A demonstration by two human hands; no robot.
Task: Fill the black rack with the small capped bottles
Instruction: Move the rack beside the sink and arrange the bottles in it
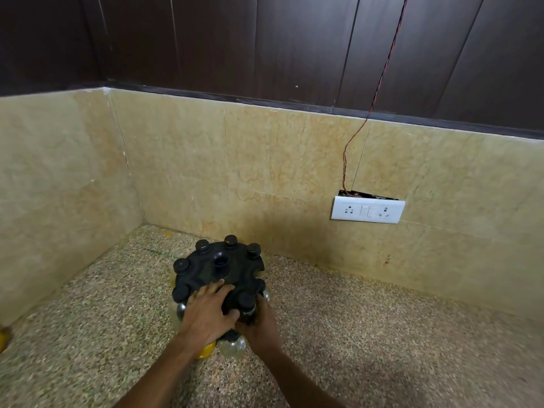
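Note:
A round black rack (223,275) stands on the speckled counter near the back wall, with several black-capped bottles seated around its rim, such as one at the far side (230,240). My left hand (206,313) lies flat on the rack's near edge, fingers spread over it. My right hand (260,325) grips a capped bottle (246,301) at the rack's near right slot. A clear bottle (232,347) and a yellow-filled one (204,353) show below my hands, partly hidden.
Beige marble walls close the counter at the back and left. A white switch and socket plate (368,212) hangs on the back wall with a thin wire (357,136) running up. A yellow object (3,340) sits at the far left edge.

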